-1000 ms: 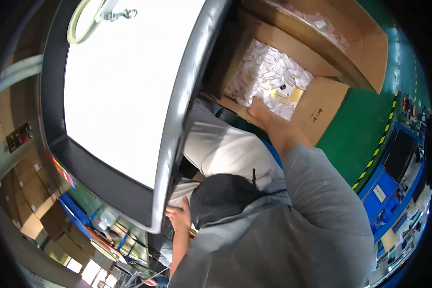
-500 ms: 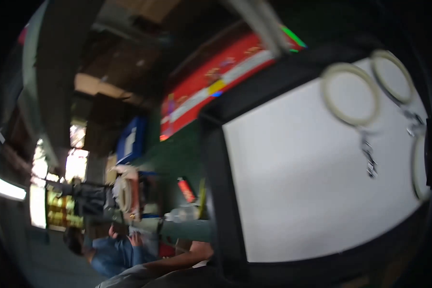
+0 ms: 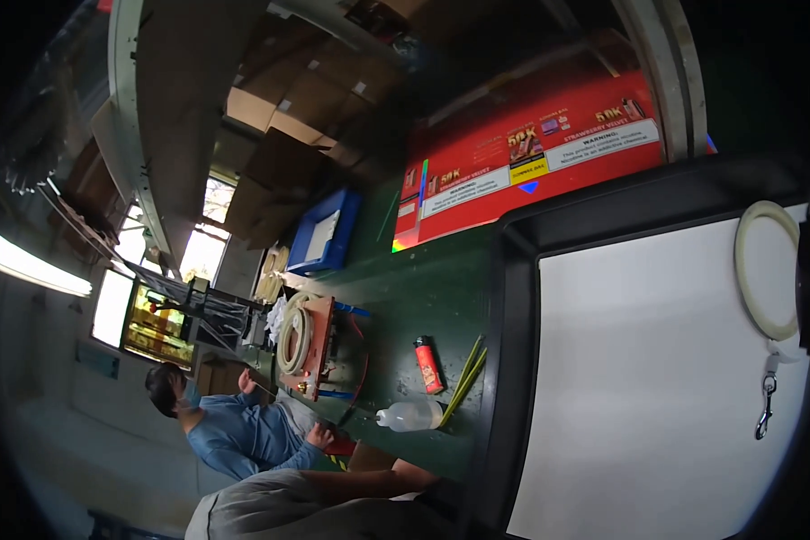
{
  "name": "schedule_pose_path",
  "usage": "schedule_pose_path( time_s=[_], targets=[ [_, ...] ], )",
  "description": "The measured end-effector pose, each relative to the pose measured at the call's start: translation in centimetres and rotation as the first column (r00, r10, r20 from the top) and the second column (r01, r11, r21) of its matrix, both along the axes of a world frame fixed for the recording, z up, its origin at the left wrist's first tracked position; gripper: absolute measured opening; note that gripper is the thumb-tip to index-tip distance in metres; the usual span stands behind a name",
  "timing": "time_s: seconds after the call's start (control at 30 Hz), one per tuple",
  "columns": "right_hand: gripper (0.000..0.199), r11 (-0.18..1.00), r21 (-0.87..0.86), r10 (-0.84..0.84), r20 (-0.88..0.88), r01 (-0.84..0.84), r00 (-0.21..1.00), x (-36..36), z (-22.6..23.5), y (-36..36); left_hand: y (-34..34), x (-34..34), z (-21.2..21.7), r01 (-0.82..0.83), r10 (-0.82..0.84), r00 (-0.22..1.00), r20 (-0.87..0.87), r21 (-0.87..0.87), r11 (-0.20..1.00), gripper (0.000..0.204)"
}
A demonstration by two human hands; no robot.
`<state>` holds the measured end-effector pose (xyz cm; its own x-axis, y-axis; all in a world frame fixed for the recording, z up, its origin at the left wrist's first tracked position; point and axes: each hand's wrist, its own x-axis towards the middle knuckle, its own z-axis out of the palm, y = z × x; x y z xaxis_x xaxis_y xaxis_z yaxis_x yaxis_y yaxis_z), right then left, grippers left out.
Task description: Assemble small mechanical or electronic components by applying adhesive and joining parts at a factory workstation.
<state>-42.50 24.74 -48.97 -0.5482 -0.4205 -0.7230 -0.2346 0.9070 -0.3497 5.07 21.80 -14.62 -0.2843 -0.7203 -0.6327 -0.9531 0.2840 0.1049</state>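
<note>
Black rectangular tray (image 3: 513, 360) w/ raised walls sits at right on a dark-green table (image 3: 459, 288), head view. White flat sheet (image 3: 639, 387) lines it, prob. to keep stuff clean & easy to spot; walls prob. stop things sliding off. Cream round ring (image 3: 742, 261) w/ silver metal clasp (image 3: 767, 396) lies on the sheet near the tray's far right, clasp hanging clear of the loop, prob. so it doesn't snag. Left hand (image 3: 416, 473) is just beside the tray's left wall, mostly lost in shadow; can't tell if fingers grip or are loose. Right hand's out of frame, so its fingers can't be told either.

Red cylindrical lighter (image 3: 428, 365), translucent plastic bottle (image 3: 414, 416) & thin yellow-green sticks (image 3: 463, 382) lie btw. tray & co-worker in blue (image 3: 252, 432), maybe for quick reach. Tray's right & lower edges fade into the dark rim; co-worker's fingers too small to read.
</note>
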Motion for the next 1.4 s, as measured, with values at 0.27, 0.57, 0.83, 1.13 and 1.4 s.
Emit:
schedule_pose_path(
  time_s=[0.27,0.57,0.83,1.13,1.4],
  targets=[
    [0.064,1.0,-0.006,0.002,0.002,-0.002,1.0,-0.3,-0.3,-0.5,1.1,2.6,-3.8,0.056,-0.06,0.998,-0.036,-0.109,0.993,0.031],
    [0.063,1.0,-0.013,0.021,-0.026,-0.021,0.999,-1.1,-0.2,0.8,0.3,1.2,-3.3,0.051,-0.05,0.999,0.007,-0.154,0.987,0.03],
    [0.061,0.999,-0.037,0.026,-0.066,-0.028,0.997,-1.4,0.8,1.9,0.6,0.4,-1.9,-0.056,0.043,0.997,-0.057,-0.255,0.965,0.049],
    [0.06,0.999,-0.034,-0.022,-0.061,0.02,0.998,-1.6,0.2,1.7,-0.3,-0.2,0.0,0.042,-0.04,0.999,0.018,-0.137,0.99,0.052],
    [0.059,0.998,-0.003,-0.061,-0.045,0.06,0.997,-1.7,-0.1,1.3,0.9,-1.2,1.9,0.039,-0.041,0.998,-0.043,-0.043,0.998,0.053]
  ],
)
